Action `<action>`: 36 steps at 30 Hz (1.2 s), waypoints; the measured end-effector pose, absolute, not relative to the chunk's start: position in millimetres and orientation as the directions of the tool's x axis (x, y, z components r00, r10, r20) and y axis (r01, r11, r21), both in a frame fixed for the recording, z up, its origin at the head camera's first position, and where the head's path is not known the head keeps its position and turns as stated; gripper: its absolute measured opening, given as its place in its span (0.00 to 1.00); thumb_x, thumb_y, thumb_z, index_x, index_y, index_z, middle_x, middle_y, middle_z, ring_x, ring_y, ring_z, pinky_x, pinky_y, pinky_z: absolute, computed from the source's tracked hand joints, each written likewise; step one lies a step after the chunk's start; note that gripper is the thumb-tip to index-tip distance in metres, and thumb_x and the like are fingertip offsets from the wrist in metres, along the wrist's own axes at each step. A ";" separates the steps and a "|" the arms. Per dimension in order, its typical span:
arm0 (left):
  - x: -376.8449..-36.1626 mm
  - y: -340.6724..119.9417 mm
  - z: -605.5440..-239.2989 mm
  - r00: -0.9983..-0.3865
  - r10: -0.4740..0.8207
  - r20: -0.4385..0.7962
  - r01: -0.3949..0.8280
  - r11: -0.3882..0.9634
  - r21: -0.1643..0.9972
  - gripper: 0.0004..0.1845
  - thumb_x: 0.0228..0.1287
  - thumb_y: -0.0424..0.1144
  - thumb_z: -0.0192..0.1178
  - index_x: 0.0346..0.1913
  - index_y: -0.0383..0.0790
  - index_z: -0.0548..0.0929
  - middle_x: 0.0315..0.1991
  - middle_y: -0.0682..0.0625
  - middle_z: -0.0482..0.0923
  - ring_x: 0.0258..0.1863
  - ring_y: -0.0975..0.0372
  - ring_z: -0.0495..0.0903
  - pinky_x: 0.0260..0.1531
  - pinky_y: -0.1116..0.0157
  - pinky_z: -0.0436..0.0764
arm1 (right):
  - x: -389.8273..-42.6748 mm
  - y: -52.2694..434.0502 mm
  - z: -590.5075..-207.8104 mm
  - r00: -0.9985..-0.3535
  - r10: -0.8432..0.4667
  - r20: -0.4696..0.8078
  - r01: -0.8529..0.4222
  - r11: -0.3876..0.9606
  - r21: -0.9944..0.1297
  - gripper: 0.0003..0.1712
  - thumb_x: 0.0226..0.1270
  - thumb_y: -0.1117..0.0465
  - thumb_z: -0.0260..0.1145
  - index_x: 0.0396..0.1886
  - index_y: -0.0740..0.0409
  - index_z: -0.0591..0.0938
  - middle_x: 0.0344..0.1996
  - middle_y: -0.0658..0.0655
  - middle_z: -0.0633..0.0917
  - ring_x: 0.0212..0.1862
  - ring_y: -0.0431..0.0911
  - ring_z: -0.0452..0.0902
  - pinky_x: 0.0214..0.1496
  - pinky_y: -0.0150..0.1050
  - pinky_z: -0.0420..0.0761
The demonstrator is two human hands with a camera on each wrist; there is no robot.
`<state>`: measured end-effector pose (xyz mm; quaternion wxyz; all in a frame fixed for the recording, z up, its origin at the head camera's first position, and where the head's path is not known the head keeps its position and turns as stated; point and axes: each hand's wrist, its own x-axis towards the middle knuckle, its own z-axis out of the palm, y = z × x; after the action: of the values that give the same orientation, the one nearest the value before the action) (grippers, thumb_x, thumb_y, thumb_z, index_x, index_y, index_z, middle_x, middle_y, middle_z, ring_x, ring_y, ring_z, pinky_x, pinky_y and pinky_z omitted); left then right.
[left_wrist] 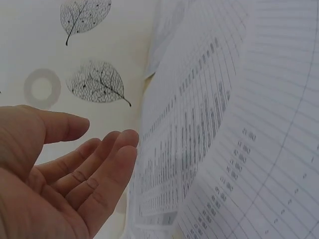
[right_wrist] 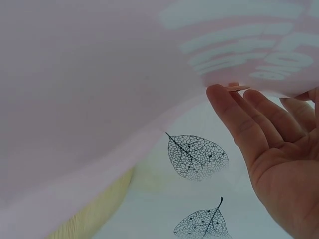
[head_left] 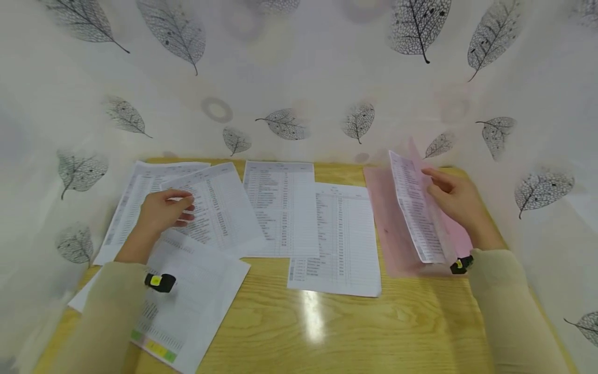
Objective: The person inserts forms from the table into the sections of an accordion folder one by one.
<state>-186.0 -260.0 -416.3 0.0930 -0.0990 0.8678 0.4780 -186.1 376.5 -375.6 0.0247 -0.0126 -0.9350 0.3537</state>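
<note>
Several printed table sheets lie spread over a wooden table [head_left: 327, 332]. My left hand [head_left: 179, 208] rests with relaxed fingers on a tilted sheet [head_left: 224, 208] at the left. In the left wrist view this hand [left_wrist: 99, 144] is empty, with its palm beside the sheets [left_wrist: 209, 139]. A pink folder [head_left: 390, 228] lies open at the right. My right hand [head_left: 434, 182] props up a printed sheet [head_left: 416, 208] that stands on edge with the folder's pink flap. In the right wrist view its straight fingertips [right_wrist: 219, 99] touch the translucent pink flap [right_wrist: 99, 89].
Two more sheets [head_left: 280, 208] [head_left: 345, 244] overlap in the middle. Near the front left lies a sheet with a coloured strip [head_left: 196, 301]. A leaf-patterned white cloth [head_left: 299, 78] walls in the table at the back and on both sides. Bare wood shows along the front.
</note>
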 end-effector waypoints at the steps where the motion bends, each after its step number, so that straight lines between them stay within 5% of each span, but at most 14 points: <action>1: -186.0 -264.8 -417.8 -0.959 -0.106 -0.262 -0.279 0.515 0.811 0.27 0.80 0.48 0.57 0.70 0.29 0.76 0.52 0.31 0.86 0.31 0.65 0.90 0.34 0.68 0.91 | -185.7 376.2 -374.8 -0.998 0.047 0.036 0.012 0.750 -0.661 0.27 0.81 0.55 0.57 0.76 0.51 0.76 0.74 0.60 0.74 0.71 0.57 0.73 0.49 0.09 0.66; 6: -186.9 -285.7 -426.6 -0.934 -0.180 -0.307 -0.356 0.464 0.811 0.30 0.81 0.47 0.56 0.72 0.27 0.72 0.49 0.37 0.86 0.29 0.68 0.89 0.35 0.69 0.90 | -183.4 375.0 -372.7 -0.998 0.043 0.047 0.002 0.752 -0.659 0.27 0.80 0.57 0.57 0.76 0.52 0.76 0.73 0.61 0.74 0.72 0.62 0.72 0.48 0.08 0.65; 14: -196.4 -314.0 -435.2 -0.902 -0.258 -0.346 -0.423 0.372 0.826 0.31 0.81 0.43 0.55 0.74 0.23 0.67 0.29 0.59 0.82 0.25 0.70 0.88 0.34 0.68 0.90 | -181.0 374.7 -373.8 -0.997 0.056 0.059 0.004 0.762 -0.647 0.27 0.80 0.55 0.57 0.75 0.51 0.77 0.72 0.61 0.74 0.70 0.62 0.74 0.47 0.09 0.67; 26: -210.2 -326.0 -441.2 -0.816 -0.425 -0.393 -0.560 0.409 0.720 0.29 0.77 0.43 0.56 0.73 0.28 0.73 0.27 0.58 0.81 0.24 0.71 0.82 0.30 0.73 0.87 | -181.0 372.0 -372.4 -0.996 0.046 0.080 -0.016 0.768 -0.640 0.27 0.80 0.55 0.57 0.74 0.52 0.78 0.72 0.64 0.75 0.70 0.63 0.75 0.47 0.09 0.68; 32: -217.2 -328.3 -446.9 -0.825 -0.383 -0.415 -0.546 0.354 0.759 0.29 0.76 0.40 0.57 0.71 0.24 0.72 0.21 0.61 0.79 0.21 0.73 0.83 0.29 0.72 0.88 | -179.9 373.2 -374.2 -0.990 0.026 0.138 -0.066 0.784 -0.618 0.25 0.79 0.57 0.60 0.72 0.53 0.80 0.68 0.62 0.78 0.62 0.41 0.77 0.49 0.09 0.68; 36: -218.6 -330.0 -451.0 -0.810 -0.380 -0.446 -0.568 0.325 0.756 0.28 0.74 0.39 0.59 0.70 0.25 0.73 0.18 0.63 0.78 0.20 0.72 0.83 0.29 0.71 0.88 | -179.4 371.6 -373.4 -0.995 0.023 0.095 -0.042 0.780 -0.625 0.26 0.80 0.56 0.58 0.73 0.53 0.78 0.71 0.63 0.76 0.68 0.55 0.77 0.47 0.08 0.67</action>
<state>-218.6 -330.0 -451.0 0.0937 -0.2932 0.8085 0.5015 -179.4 371.6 -373.4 0.0490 0.0048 -0.9420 0.3319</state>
